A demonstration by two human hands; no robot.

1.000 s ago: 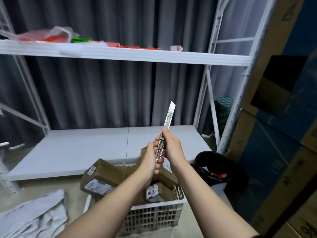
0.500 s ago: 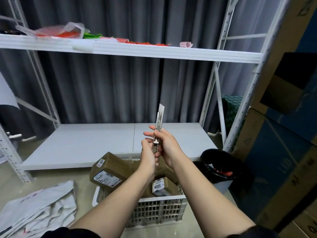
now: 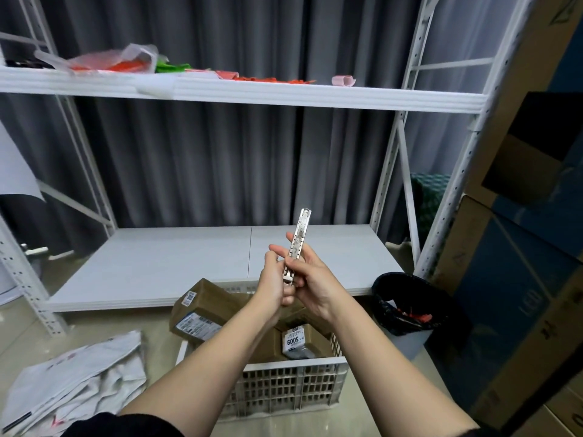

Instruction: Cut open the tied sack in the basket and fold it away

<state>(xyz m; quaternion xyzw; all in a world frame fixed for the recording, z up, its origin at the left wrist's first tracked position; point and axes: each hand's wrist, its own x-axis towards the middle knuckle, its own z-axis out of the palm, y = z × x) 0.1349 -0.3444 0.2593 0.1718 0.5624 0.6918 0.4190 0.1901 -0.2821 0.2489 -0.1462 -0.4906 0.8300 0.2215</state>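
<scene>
I hold a metal utility knife [image 3: 299, 238] upright in front of me, above the basket. My right hand [image 3: 310, 280] grips its lower handle, and my left hand [image 3: 273, 283] pinches the handle's bottom end. No blade shows past the top of the knife's casing. Below my hands stands a white plastic basket [image 3: 284, 387] filled with brown parcels [image 3: 205, 310] bearing white labels. A folded white sack [image 3: 75, 380] lies on the floor at the left. I see no tied sack in the basket.
A white low shelf board [image 3: 202, 263] runs behind the basket, with a higher shelf [image 3: 252, 93] holding red and green scraps. A bin with a black liner [image 3: 407, 307] stands at the right. Large cardboard boxes [image 3: 517, 279] wall off the right side.
The blade that stuck out of the knife has slid back into the casing. My hands have lowered slightly and stay together on the handle.
</scene>
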